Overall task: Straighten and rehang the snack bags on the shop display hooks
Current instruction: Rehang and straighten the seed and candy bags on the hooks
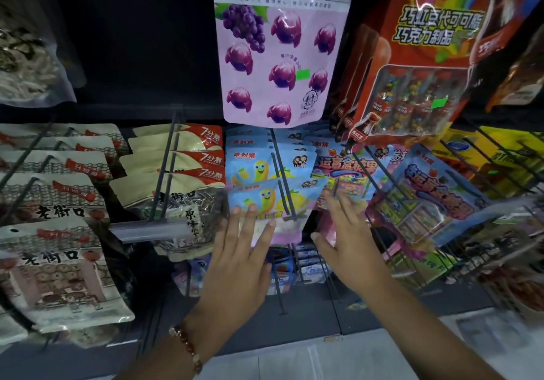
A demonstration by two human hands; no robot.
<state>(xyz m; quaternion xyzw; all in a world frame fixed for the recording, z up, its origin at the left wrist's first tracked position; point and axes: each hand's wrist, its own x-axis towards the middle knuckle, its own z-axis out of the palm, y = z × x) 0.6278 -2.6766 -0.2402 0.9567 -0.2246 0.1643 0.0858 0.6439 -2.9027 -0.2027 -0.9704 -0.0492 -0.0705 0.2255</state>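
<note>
A dark display wall (141, 55) carries rows of metal hooks (166, 170) that jut outward. At nine o'clock hang cream bags with a shopfront drawing (59, 264). Just left of centre hang beige bags with red corners (176, 161), a clear price strip (150, 229) at the hook's tip. At centre hang pale blue bags with a yellow cartoon figure (265, 173). At twelve o'clock hangs a lilac grape-candy bag (276, 55); at two o'clock, a red chocolate pack (418, 55).

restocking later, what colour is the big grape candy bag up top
Light purple with dark purple grapes, the grape candy bag in the head view.
</note>
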